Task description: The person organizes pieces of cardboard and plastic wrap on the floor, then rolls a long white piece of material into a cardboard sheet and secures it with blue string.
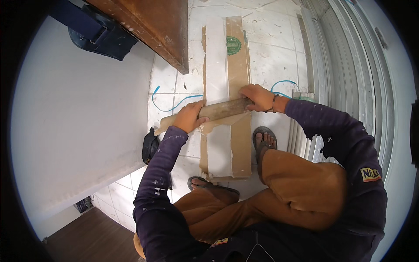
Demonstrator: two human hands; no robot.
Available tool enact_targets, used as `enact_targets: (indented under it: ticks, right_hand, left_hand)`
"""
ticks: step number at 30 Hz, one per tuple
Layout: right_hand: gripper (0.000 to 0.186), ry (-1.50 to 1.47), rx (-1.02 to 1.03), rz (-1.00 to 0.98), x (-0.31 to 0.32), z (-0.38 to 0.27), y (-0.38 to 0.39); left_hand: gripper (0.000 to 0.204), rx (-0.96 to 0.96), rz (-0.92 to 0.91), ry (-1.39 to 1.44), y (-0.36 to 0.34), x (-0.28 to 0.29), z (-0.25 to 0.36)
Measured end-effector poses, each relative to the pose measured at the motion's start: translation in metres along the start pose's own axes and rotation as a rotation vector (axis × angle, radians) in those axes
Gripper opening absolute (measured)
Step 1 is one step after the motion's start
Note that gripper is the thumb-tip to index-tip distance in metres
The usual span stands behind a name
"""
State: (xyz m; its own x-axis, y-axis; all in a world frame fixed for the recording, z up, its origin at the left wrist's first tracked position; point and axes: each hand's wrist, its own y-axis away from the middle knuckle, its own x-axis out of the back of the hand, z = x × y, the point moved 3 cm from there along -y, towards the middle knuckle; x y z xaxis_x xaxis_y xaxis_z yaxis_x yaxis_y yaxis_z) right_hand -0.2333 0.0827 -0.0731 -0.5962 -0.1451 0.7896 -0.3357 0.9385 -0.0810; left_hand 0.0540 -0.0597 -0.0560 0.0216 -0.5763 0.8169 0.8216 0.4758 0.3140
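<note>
Both of my hands grip a brown roll (222, 110), which looks like rolled paper, lying slantwise across a long cardboard strip (238, 72) on the floor. My left hand (188, 118) is closed over the roll's left part, its thumb on the near side. Around the right end close the fingers of my right hand (258, 98), just past the cardboard's right edge. A white strip (217, 61) runs lengthwise along the cardboard, passing under the roll. Just below the roll, a ragged-edged brown piece (223, 122) lies over the white strip.
White floor tiles (273, 59) surround the cardboard. Blue strapping (175, 106) curls out on both sides. A black bag-like thing (151, 146) lies by the white wall (87, 109). A brown wooden panel (150, 26) juts in above left; metal shutter slats (345, 65) stand right. My sandalled feet flank the cardboard.
</note>
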Motion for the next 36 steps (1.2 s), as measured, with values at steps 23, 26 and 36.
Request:
enact_targets:
  ticks: [23, 26, 36]
  right_hand:
    - [0.042, 0.325, 0.139, -0.038, -0.004, -0.027, -0.018]
    - [0.048, 0.243, -0.200, -0.263, 0.009, -0.022, -0.026]
    - [0.037, 0.506, 0.348, -0.083, 0.081, -0.020, -0.052]
  left_hand:
    - [0.072, 0.093, -0.137, -0.009, 0.003, 0.025, 0.043]
    - [0.075, 0.084, -0.096, 0.054, 0.005, 0.032, 0.046]
    - [0.048, 0.004, -0.031, 0.956, 0.020, -0.036, 0.101]
